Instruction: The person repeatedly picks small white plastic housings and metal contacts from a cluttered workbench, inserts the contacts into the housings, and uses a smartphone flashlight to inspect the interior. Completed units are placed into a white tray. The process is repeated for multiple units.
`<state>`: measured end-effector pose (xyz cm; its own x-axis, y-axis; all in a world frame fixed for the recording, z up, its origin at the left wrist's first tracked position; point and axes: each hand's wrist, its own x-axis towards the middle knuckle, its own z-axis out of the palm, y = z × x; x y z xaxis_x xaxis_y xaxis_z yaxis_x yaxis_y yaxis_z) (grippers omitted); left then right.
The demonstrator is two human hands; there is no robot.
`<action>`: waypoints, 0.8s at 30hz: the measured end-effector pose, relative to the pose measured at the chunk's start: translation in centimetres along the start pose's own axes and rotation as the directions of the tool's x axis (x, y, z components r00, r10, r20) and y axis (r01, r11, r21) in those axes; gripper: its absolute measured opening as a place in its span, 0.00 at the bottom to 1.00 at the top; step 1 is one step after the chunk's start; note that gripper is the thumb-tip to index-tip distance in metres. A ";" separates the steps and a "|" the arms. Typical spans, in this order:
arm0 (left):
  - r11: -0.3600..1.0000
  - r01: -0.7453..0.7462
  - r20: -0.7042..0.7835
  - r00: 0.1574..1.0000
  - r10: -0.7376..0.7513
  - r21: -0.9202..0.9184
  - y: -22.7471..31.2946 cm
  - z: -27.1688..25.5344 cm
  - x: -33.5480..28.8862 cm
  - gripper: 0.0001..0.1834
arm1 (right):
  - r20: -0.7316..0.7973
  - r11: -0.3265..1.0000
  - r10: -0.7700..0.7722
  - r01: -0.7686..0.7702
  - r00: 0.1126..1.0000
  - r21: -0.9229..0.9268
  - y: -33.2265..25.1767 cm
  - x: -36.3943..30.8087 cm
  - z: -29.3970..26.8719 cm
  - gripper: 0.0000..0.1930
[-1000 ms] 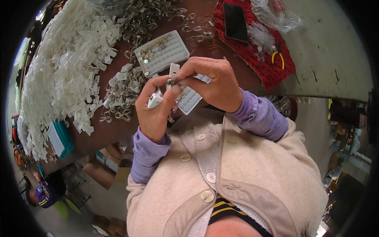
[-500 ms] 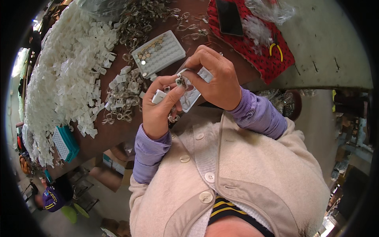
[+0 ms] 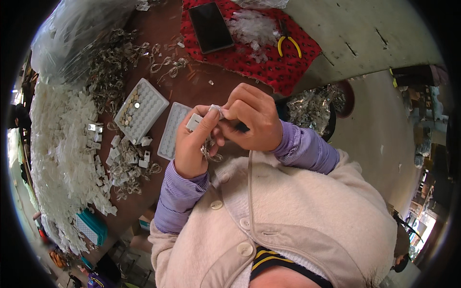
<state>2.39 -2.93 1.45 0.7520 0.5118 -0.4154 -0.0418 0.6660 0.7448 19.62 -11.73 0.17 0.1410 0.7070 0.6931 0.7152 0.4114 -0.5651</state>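
My left hand (image 3: 191,150) is closed with a white rectangular plastic case (image 3: 194,122) between its fingers. At its thumb tip is a small white plastic piece (image 3: 215,110), and thin clear wire (image 3: 210,150) hangs below the palm. My right hand (image 3: 257,119) meets it there, thumb and forefinger pinched against that white piece; the exact grip is hidden. Just left of my hands lies a white dimpled tray (image 3: 169,139). Farther left, a second dimpled tray (image 3: 152,103) carries several round button cells (image 3: 128,111) in its pockets.
A large heap of clear-white plastic parts (image 3: 65,149) covers the left side, with coiled wire bundles (image 3: 126,168) beside it. On a red patterned cloth (image 3: 254,72) lie a black phone (image 3: 211,28), clear plastic bits (image 3: 252,26) and yellow-handled pliers (image 3: 289,47). A teal-edged tray (image 3: 93,228) stands lower left.
The view has swung, so the table things appear farther left. My hands have drawn together; the small exposed circuit part seen before at the fingertips is hidden, and a white piece shows there.
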 end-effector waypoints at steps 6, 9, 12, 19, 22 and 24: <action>0.965 -0.260 -0.132 0.958 0.255 -0.021 2.2 -2.2 1.0 0.07 | -0.099 0.900 0.212 -0.234 0.972 -0.367 7.6 2.7 -3.4 0.10; 0.964 -0.256 -0.192 0.952 0.240 -0.068 2.3 -2.6 0.8 0.08 | -0.057 0.806 0.164 -0.167 0.985 -0.568 11.1 3.6 -3.1 0.09; 0.962 -0.253 -0.159 0.959 0.236 -0.098 2.1 -2.6 0.3 0.10 | 0.018 0.772 0.212 -0.156 0.977 -0.617 12.8 3.8 -2.3 0.08; 0.989 -0.142 -0.027 0.989 0.143 0.048 1.7 -1.4 0.2 0.18 | -0.080 0.907 0.274 -0.285 0.958 -0.309 13.5 3.6 -3.8 0.05; 0.991 -0.116 -0.012 0.993 0.117 0.063 1.6 0.1 0.4 0.19 | -0.153 0.955 0.275 -0.288 0.949 -0.073 11.3 3.3 -4.9 0.02; 0.985 -0.148 0.000 0.989 0.148 0.090 1.7 1.1 0.6 0.21 | -0.128 0.903 0.412 -0.385 0.902 0.190 9.1 3.2 -5.3 0.01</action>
<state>3.50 -2.10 3.04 0.7376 0.6047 -0.3005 -0.0930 0.5318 0.8418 30.20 -8.76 -0.34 0.5094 0.7333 0.4503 0.4617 0.2086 -0.8621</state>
